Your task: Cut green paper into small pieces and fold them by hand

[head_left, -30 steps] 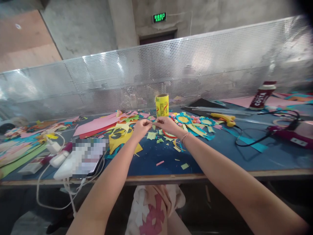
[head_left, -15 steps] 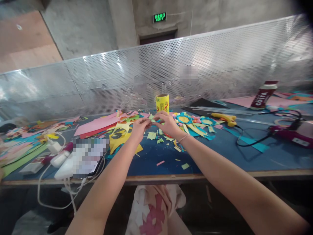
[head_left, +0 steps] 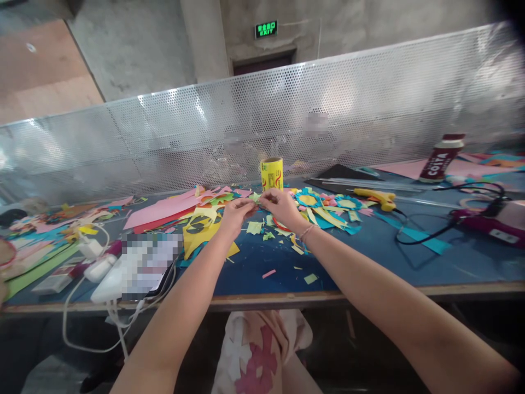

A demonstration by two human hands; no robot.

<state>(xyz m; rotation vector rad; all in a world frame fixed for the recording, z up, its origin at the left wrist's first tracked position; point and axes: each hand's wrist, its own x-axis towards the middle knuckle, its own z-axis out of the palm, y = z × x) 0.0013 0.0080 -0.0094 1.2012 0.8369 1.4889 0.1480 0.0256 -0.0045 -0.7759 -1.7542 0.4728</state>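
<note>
My left hand point(head_left: 237, 213) and my right hand point(head_left: 283, 208) meet above the blue table, fingertips pinched close together. Between them shows a small piece of light green paper point(head_left: 255, 197), partly covered by the fingers. Just below lie a square light green paper scrap point(head_left: 255, 227) and smaller cut bits. A yellow cardboard tube point(head_left: 272, 173) stands upright behind the hands. To the right of my right hand are blue and yellow paper flowers point(head_left: 308, 199). A yellow paper sheet with cut-out holes point(head_left: 197, 236) lies beside my left forearm.
At left are a phone point(head_left: 158, 268), a white power strip with cables point(head_left: 109, 282) and pink paper sheets point(head_left: 162, 210). At right lie a yellow glue gun point(head_left: 377, 198), a dark red bottle point(head_left: 442, 158) and a black cord. Another person's hand point(head_left: 6, 257) shows at the left edge.
My fingertips have shifted slightly around the green paper and come a little lower. Another person's hand has come into view at the left edge.
</note>
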